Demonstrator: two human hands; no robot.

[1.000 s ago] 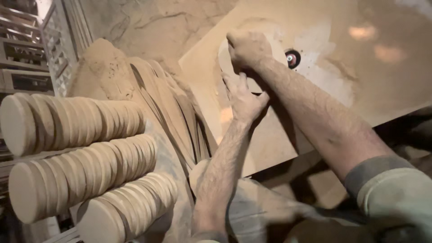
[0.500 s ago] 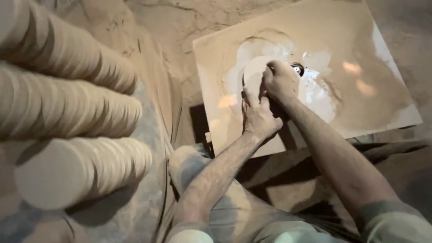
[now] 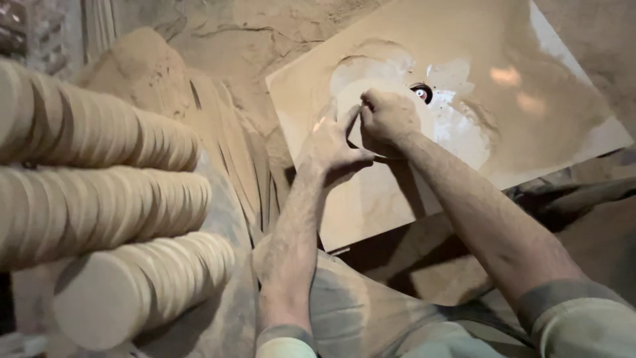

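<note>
Pale round wooden disc (image 3: 354, 122), dust-coated, between both hands

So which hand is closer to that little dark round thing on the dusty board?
The right hand. It sits just beside the small dark round part on the dusty board, a little below and left of it. The left hand is farther off, on the far side of the right hand.

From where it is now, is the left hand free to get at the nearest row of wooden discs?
Probably yes. The left hand rests on a disc on the dusty board beside the right hand; nothing shows between it and the bottom row of discs.
</note>
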